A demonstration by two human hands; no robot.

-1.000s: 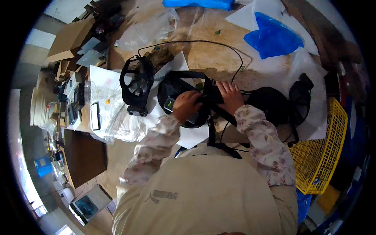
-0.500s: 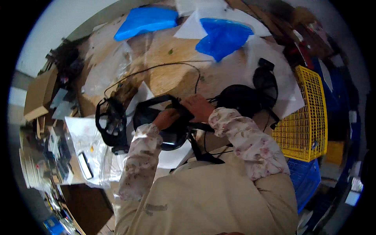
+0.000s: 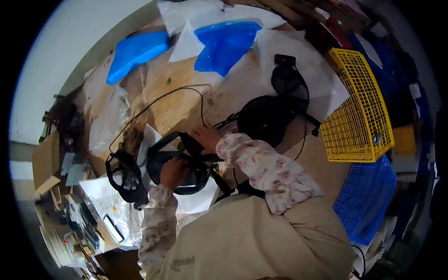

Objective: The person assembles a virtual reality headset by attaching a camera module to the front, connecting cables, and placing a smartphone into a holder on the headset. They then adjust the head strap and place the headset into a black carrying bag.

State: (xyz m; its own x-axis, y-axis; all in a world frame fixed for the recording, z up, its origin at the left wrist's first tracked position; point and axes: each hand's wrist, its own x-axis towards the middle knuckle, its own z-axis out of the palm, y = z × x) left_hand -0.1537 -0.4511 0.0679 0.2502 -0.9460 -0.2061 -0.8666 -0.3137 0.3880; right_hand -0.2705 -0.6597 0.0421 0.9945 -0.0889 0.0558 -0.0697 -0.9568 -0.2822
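Between my hands lies a black strapped headgear [image 3: 192, 183] with a loop band at its far side and a glossy rounded part near me. My left hand [image 3: 173, 173] grips its middle, fingers curled and partly hidden. At the far right side, my right hand [image 3: 205, 139] bends over the dark strap; its fingertips are hard to make out. A second black strapped piece [image 3: 126, 177] rests to the left, with a thin cable [image 3: 154, 103] arching away from it. Right of my right hand sit a round black bundle [image 3: 263, 120] and a smaller dark piece [image 3: 285, 78].
Blue plastic bags [image 3: 226, 44] and white foam sheets [image 3: 322, 93] lie at the far side of the table. A yellow plastic basket [image 3: 357, 109] stands at the right, above a blue crate [image 3: 361, 200]. At the left are a cardboard box [image 3: 46, 163] and clear plastic wrapping [image 3: 109, 116].
The view has turned, so the table things sit further left. My left hand has moved nearer to me on the headgear, apart from my right hand, which stays at the strap.
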